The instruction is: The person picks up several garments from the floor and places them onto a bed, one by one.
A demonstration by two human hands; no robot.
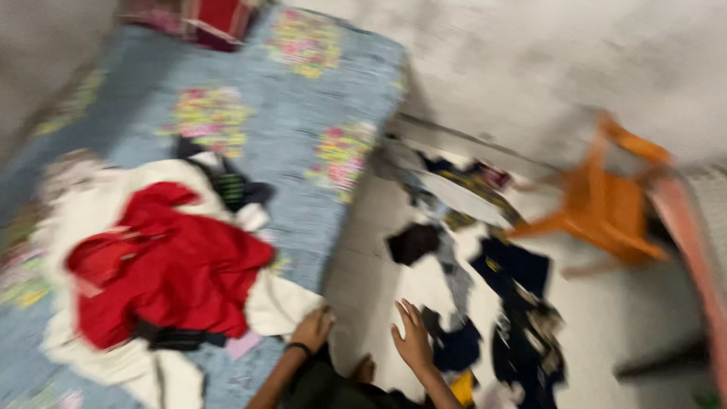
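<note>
The picture is blurred by motion. My left hand (312,329), with a dark band at the wrist, rests at the edge of a white cloth (276,301) on the bed; whether it grips the cloth is unclear. A red garment (163,269) lies on top of that white pile, with dark clothes (231,185) behind it. My right hand (413,337) hovers with fingers spread above the floor, close to a dark blue garment (458,348). It holds nothing.
A bed with a blue flowered sheet (303,113) fills the left. Several dark clothes (515,303) lie scattered on the pale floor. An orange wooden chair (606,204) stands at the right by the wall. A red bag (216,19) sits at the bed's far end.
</note>
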